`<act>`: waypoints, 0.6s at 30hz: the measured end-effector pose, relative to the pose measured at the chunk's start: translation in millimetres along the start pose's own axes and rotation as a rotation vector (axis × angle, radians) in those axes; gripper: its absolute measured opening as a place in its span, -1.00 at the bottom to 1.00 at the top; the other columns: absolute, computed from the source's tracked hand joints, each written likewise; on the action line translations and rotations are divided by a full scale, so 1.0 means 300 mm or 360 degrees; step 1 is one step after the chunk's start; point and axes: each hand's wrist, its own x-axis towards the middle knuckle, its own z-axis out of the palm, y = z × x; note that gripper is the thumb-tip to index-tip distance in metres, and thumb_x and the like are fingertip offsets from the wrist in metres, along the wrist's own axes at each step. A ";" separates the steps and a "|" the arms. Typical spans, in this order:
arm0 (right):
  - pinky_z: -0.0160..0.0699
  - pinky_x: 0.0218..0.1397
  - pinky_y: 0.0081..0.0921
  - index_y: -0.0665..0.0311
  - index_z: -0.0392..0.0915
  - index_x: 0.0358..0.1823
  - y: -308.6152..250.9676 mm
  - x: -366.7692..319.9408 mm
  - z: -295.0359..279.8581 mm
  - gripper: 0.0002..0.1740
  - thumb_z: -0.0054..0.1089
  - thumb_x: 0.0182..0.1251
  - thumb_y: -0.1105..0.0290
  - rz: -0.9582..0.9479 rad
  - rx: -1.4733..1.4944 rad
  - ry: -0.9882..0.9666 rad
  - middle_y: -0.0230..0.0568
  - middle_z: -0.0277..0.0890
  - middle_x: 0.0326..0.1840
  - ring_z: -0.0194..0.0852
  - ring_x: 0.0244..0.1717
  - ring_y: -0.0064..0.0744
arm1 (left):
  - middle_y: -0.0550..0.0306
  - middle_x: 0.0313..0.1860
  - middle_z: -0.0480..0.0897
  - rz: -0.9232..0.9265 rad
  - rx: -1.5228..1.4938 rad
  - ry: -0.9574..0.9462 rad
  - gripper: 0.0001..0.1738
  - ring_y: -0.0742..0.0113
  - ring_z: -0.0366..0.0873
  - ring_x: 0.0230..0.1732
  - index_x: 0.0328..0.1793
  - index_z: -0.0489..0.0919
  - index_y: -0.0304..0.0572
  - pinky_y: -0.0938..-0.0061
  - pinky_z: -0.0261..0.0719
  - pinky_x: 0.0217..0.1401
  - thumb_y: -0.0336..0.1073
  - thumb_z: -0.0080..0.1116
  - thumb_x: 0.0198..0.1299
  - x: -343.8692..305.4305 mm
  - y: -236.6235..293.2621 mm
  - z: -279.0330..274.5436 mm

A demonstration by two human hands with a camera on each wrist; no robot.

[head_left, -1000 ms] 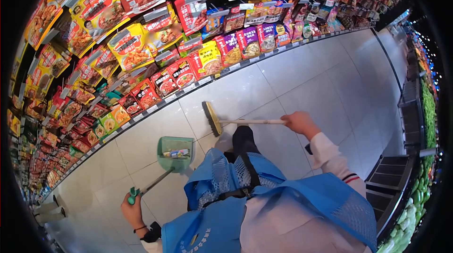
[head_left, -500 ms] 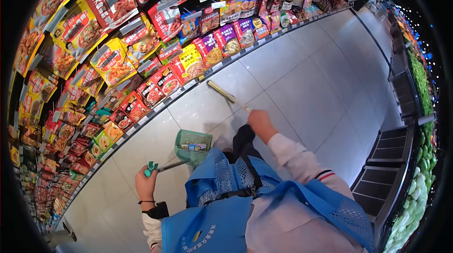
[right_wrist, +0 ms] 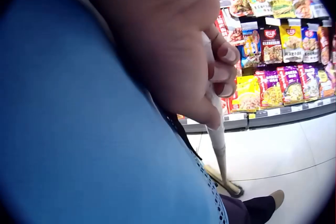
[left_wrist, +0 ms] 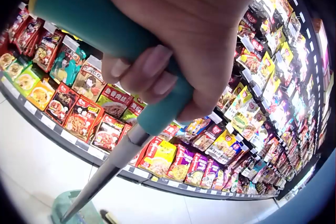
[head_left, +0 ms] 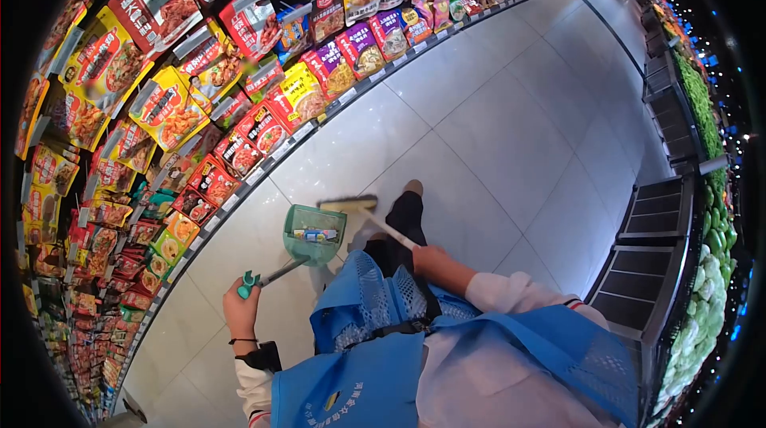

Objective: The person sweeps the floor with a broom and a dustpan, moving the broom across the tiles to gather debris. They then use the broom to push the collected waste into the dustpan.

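My left hand (head_left: pixel 241 310) grips the green handle (left_wrist: pixel 157 109) of a dustpan, its fingers curled round it in the left wrist view. A grey pole runs down to the green dustpan (head_left: pixel 292 224) on the floor, which has a few small coloured scraps (head_left: pixel 316 235) inside. My right hand (head_left: pixel 444 267) holds the pale stick (right_wrist: pixel 218 142) of a broom, fingers wrapped round it. The broom head (head_left: pixel 348 205) lies on the floor just beyond the dustpan's far right corner, its yellowish side up.
Shelves of packaged seasoning pouches (head_left: pixel 302 93) line the left and far side above a tiled floor (head_left: pixel 511 133). Dark crates (head_left: pixel 638 280) and green vegetables (head_left: pixel 702 300) stand on the right. A shoe (head_left: pixel 412 186) is beside the broom head.
The broom swung out toward the shelf edge, then back left to the dustpan. My right hand came in closer to the body. The dustpan shifted slightly, and the view turned.
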 end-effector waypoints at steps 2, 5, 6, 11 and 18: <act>0.50 -0.53 -0.24 0.40 0.49 -0.25 0.005 -0.075 -0.054 -0.75 0.00 0.18 0.35 0.0076 0.0128 0.0054 -0.11 0.54 -0.56 0.57 -0.56 -0.13 | -0.20 -0.46 0.60 0.0004 -0.0010 -0.0017 -0.64 -0.10 0.59 -0.37 -0.17 0.61 -0.32 0.30 0.51 -0.28 -0.26 0.23 -0.10 0.007 -0.026 0.002; 0.47 -0.54 -0.24 0.29 0.50 -0.28 0.089 -0.168 -0.250 -0.83 0.03 0.16 0.37 0.0219 0.0181 0.0088 -0.20 0.51 -0.60 0.55 -0.56 -0.15 | -0.20 -0.46 0.60 -0.0002 -0.0025 -0.0002 -0.64 -0.10 0.59 -0.38 -0.17 0.61 -0.33 0.31 0.51 -0.28 -0.26 0.23 -0.11 0.010 -0.016 -0.005; 0.45 -0.54 -0.25 0.23 0.51 -0.29 0.129 -0.198 -0.292 -0.86 0.05 0.15 0.37 0.0194 0.0033 0.0132 -0.24 0.49 -0.62 0.54 -0.56 -0.17 | -0.19 -0.47 0.60 -0.0013 -0.0001 0.0003 -0.64 -0.10 0.59 -0.38 -0.17 0.61 -0.33 0.31 0.51 -0.28 -0.25 0.23 -0.11 0.004 0.000 -0.011; 0.42 -0.49 -0.25 0.12 0.53 -0.34 0.183 -0.338 -0.501 -0.92 0.09 0.14 0.37 0.0459 0.0100 0.0242 -0.28 0.49 -0.58 0.53 -0.51 -0.18 | -0.18 -0.47 0.60 0.0007 -0.0005 -0.0021 -0.64 -0.09 0.59 -0.39 -0.18 0.61 -0.31 0.31 0.51 -0.30 -0.23 0.24 -0.11 0.002 -0.004 -0.006; 0.37 -0.53 -0.27 0.11 0.51 -0.24 0.144 -0.365 -0.512 -0.86 0.11 0.14 0.35 0.0573 0.0084 0.0505 -0.29 0.43 -0.57 0.48 -0.53 -0.21 | -0.19 -0.49 0.59 0.0026 -0.0027 0.0006 -0.66 -0.11 0.57 -0.40 -0.21 0.60 -0.31 0.30 0.50 -0.32 -0.24 0.24 -0.11 -0.013 0.010 -0.014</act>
